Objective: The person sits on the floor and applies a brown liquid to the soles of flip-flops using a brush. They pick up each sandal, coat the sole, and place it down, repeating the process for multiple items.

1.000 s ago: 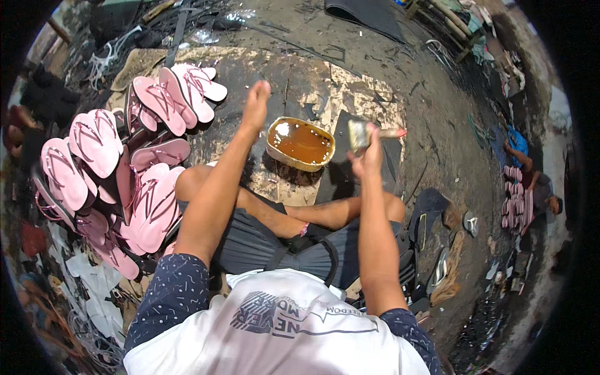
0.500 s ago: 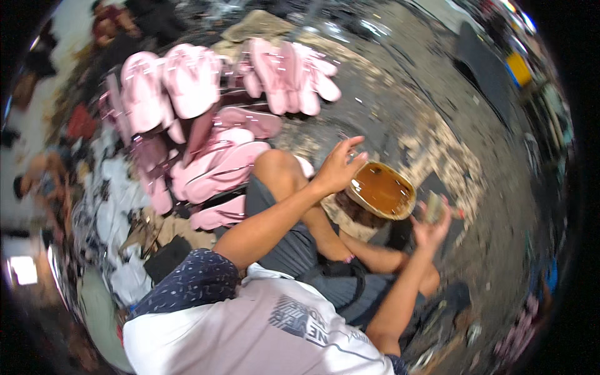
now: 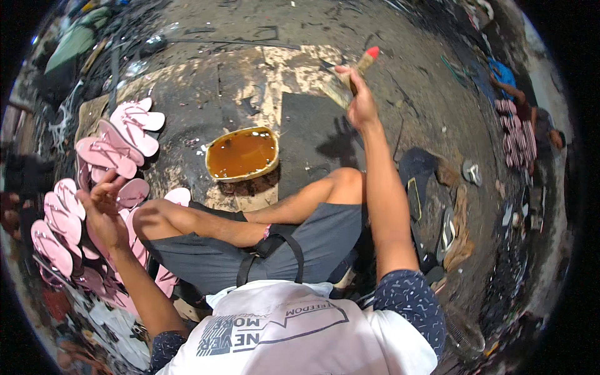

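Note:
My right hand (image 3: 362,107) is stretched forward and closed round a paintbrush (image 3: 366,60). The brush has a red-tipped wooden handle and pale, worn bristles. Over at the left, my left hand (image 3: 105,209) is raised with its fingers apart and nothing seen in it. Piles of pink flip-flops (image 3: 58,212) lie around and beyond that hand; it is unclear whether it touches any. In front of my crossed legs stands a cut-open tub (image 3: 275,164) of amber-brown liquid, apart from both hands.
A dark flat sheet (image 3: 300,134) lies right of the tub, on a stained board (image 3: 187,81). Loose sandals (image 3: 446,232) lie on the floor to my right. At the far right a person (image 3: 542,128) is beside stacked striped pink items (image 3: 517,134).
My view has turned right, so the tub and flip-flops appear farther left. The right hand has reached forward with the brush, while the left has gone from beside the tub to the flip-flops.

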A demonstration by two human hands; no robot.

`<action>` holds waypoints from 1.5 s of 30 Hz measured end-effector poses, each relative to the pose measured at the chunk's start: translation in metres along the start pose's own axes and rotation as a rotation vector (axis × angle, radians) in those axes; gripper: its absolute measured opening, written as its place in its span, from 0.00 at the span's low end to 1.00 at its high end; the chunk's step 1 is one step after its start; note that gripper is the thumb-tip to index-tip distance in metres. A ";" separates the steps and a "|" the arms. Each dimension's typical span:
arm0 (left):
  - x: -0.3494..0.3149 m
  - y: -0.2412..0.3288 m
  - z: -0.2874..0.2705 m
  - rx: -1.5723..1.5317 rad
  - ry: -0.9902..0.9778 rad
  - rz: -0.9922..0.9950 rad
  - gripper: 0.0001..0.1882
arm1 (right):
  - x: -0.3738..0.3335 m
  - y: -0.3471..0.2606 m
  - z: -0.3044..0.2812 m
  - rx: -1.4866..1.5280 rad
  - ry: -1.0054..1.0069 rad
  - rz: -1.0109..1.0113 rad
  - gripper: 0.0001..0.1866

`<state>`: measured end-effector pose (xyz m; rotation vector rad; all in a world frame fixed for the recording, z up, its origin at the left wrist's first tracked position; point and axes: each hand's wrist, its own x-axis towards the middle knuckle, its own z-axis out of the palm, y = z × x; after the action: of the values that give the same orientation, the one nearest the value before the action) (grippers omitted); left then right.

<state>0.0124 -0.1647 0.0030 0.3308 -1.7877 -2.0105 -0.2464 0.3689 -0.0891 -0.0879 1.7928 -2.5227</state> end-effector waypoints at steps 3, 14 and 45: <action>0.006 0.010 0.010 -0.026 -0.008 0.001 0.35 | 0.021 -0.017 -0.015 -0.181 0.041 -0.075 0.22; 0.018 -0.068 0.080 0.088 -0.003 -0.240 0.30 | -0.035 -0.005 0.142 -0.349 -0.536 -0.125 0.26; 0.013 -0.086 0.084 0.460 0.015 0.060 0.13 | -0.073 -0.084 0.081 0.094 0.354 -0.089 0.30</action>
<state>-0.0503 -0.0896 -0.0681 0.4206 -2.2117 -1.5342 -0.1685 0.3253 0.0155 0.3079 1.8100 -2.8266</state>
